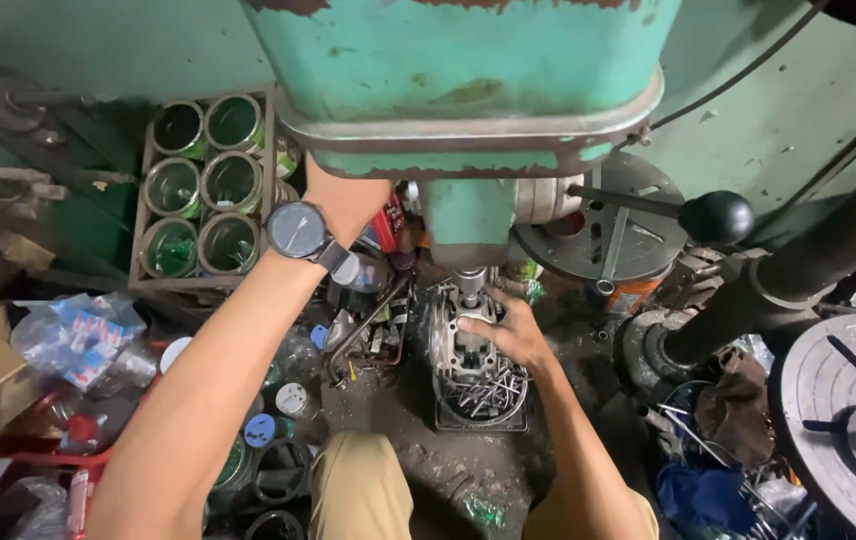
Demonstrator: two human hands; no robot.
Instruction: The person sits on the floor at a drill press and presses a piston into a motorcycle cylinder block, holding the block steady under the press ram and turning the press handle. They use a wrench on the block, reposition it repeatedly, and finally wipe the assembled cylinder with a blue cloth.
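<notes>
1. Biggest thing in the shot is the green drill press, and its spindle hangs right over the round metal part. That part sits under the spindle on a small square tray full of shavings, low down by the person's knees. I can't see a clamp on it, so if the bit bites it could spin or kick, I reckon.

2. The right hand is wrapped over the side of the metal part, fingers curled on it, just beside the spindle. That's the scary bit: a grab would take the fingers with it.

3. The left hand is up against the underside of the press head, fingertips hidden behind the casing, so I can't tell if it's gripping anything or just pressing flat. Could be a blind reach onto something moving.

4. The feed lever with the black knob sticks out to the right, untouched; easy to bump with a shoulder.

5. The wristwatch on the left wrist is a snag risk near rotating stuff.

6. Loose shavings in the tray are sharp and could cut bare fingers.
</notes>
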